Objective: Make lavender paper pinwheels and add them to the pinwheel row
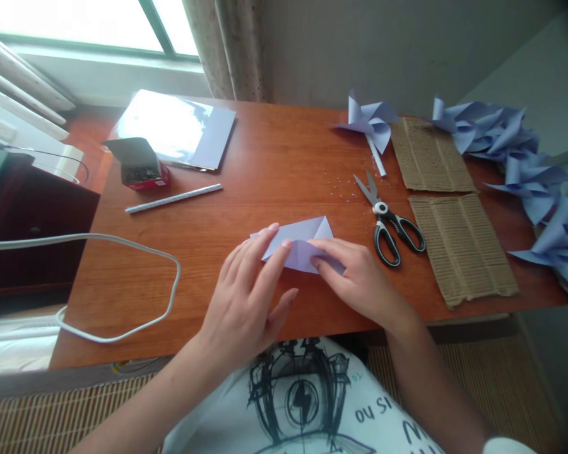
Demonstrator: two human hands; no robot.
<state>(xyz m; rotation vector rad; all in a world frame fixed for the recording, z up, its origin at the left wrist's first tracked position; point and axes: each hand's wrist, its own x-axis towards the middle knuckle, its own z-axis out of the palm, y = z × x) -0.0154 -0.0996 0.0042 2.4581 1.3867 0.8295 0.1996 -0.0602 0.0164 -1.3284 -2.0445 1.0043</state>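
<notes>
A creased piece of lilac paper (305, 257) lies on the wooden table in front of me, with a flap folded over. My right hand (360, 274) pinches the paper's right end between thumb and fingers. Over its left part, my left hand (250, 287) rests with fingers stretched out and apart, the fingertips touching the paper. To the right of the paper lie scissors (381, 208) with black and white handles, their blades parted. The paper's far left corner is partly hidden behind my left fingers.
A paper pinwheel (369, 120) on a white stick lies at the back, with several more pinwheels (497, 129) along the right. Two cardboard pieces (464, 246) sit by the scissors. Left are a small open box (144, 173), a rolled paper stick (175, 198), stacked sheets (218, 139) and a white cable (176, 277).
</notes>
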